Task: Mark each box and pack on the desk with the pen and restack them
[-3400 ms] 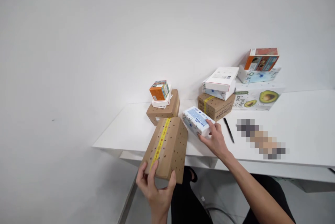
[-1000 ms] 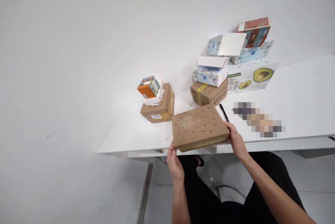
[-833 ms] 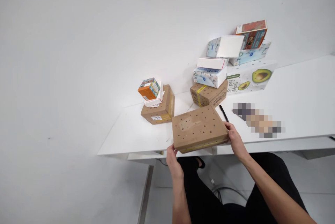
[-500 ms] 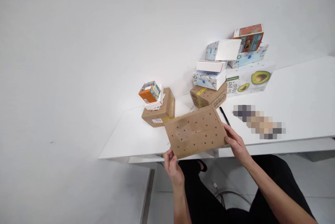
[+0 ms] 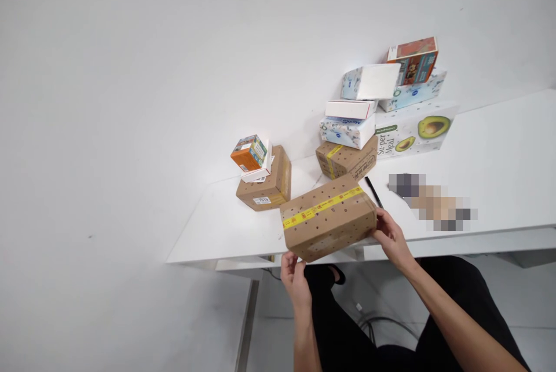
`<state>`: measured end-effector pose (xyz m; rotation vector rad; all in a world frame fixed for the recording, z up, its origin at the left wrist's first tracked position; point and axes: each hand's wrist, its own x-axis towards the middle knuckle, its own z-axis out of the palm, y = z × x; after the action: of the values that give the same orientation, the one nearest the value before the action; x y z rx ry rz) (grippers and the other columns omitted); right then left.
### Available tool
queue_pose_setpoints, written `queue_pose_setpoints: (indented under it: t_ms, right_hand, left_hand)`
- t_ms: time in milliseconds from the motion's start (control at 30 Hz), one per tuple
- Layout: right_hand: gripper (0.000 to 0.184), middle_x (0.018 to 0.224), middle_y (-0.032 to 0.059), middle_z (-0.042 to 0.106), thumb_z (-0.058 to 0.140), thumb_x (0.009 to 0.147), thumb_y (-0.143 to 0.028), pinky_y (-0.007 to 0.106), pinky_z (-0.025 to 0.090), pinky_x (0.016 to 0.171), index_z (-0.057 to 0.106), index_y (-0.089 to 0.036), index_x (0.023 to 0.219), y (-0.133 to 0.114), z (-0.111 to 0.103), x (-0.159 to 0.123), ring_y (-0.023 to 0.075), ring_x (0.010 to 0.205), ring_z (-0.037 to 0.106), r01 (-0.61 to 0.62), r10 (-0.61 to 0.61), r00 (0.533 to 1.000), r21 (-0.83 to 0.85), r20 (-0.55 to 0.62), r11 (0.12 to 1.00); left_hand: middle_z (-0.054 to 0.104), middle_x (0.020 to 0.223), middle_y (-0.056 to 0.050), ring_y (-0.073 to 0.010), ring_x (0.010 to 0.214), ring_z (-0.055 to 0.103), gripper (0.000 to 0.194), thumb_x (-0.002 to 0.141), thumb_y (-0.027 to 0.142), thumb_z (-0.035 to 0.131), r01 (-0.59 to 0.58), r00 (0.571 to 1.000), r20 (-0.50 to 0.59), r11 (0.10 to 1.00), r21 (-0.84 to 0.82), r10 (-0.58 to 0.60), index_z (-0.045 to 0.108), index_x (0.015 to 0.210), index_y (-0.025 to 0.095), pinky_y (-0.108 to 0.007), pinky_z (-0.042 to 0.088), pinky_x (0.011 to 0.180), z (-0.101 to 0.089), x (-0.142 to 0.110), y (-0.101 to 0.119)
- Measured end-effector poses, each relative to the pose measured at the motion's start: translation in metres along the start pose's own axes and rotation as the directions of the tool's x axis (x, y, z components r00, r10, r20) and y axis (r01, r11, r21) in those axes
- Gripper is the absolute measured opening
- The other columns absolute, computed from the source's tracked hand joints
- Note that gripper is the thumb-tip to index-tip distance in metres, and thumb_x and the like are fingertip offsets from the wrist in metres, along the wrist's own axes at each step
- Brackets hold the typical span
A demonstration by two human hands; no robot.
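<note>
A brown cardboard box [image 5: 332, 227] with small dark spots and a strip of yellow tape is tilted over the front edge of the white table [image 5: 204, 233]. My left hand [image 5: 295, 273] grips its lower left corner, fingers closed. At the right end, my right hand [image 5: 391, 236] holds the lower corner, thumb underneath and fingers behind. Just beyond the box lies a black pen [image 5: 374, 192]. A second taped cardboard box [image 5: 347, 157] stands behind it, carrying a blue-and-white patterned pack [image 5: 347, 133] and a flat white box [image 5: 350, 109].
Another cardboard box [image 5: 264, 189] at left bears a small orange box [image 5: 249, 155]. At back right, an avocado-printed carton [image 5: 414, 134] carries a patterned pack [image 5: 412, 95] and an orange-brown box [image 5: 414, 62]. A pixelated item [image 5: 430, 201] lies on the right. Cables [image 5: 391, 321] lie below.
The held box has turned between my hands: its plain face has tipped down toward me, and the face with yellow tape has come into view. My left hand has shifted slightly right and down.
</note>
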<state>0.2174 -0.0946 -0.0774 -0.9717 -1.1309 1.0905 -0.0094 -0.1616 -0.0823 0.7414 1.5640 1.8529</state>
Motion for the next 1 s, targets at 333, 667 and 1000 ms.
queue_pose_setpoints:
  t_ms: [333, 667, 1000]
  right_hand:
    - [0.036, 0.09, 0.0015, 0.056, 0.051, 0.063, -0.013, 0.031, 0.047, 0.081, 0.051, -0.023, 0.098, 0.004, 0.002, 0.001, 0.0174, 0.085, 0.056, 0.057, -0.054, 0.996, -0.029, 0.075, 0.998]
    - [0.04, 0.107, 0.0042, 0.061, 0.058, 0.07, -0.024, 0.033, 0.047, 0.087, 0.051, -0.024, 0.11, 0.011, -0.003, 0.002, 0.0216, 0.101, 0.057, -0.021, 0.021, 0.994, -0.008, 0.107, 1.0]
    - [0.024, 0.061, -0.0004, 0.058, 0.051, 0.079, -0.04, 0.025, 0.043, 0.05, 0.057, -0.018, 0.082, -0.016, 0.025, -0.016, 0.0128, 0.054, 0.053, -0.367, 0.415, 0.834, -0.196, 0.364, 0.909]
  left_hand:
    - [0.058, 0.076, 0.003, -0.0122, 0.073, 0.056, 0.022, 0.062, 0.022, 0.066, -0.025, 0.999, -0.023, 0.999, -0.035, 0.024, 0.055, 0.081, 0.019, -0.023, 0.043, 0.069, -0.004, 0.0, 0.003]
    - [0.061, 0.121, -0.008, -0.0234, 0.117, 0.055, 0.022, 0.075, 0.027, 0.063, -0.172, 0.982, 0.073, 0.984, -0.042, 0.174, 0.061, 0.096, 0.021, -0.036, 0.045, 0.094, -0.005, -0.007, 0.015]
    - [0.051, 0.134, -0.01, -0.026, 0.126, 0.046, 0.039, 0.083, 0.017, 0.057, -0.785, 0.617, 0.318, 0.534, 0.316, 0.72, 0.054, 0.121, 0.024, -0.054, 0.036, 0.105, 0.008, -0.018, 0.092]
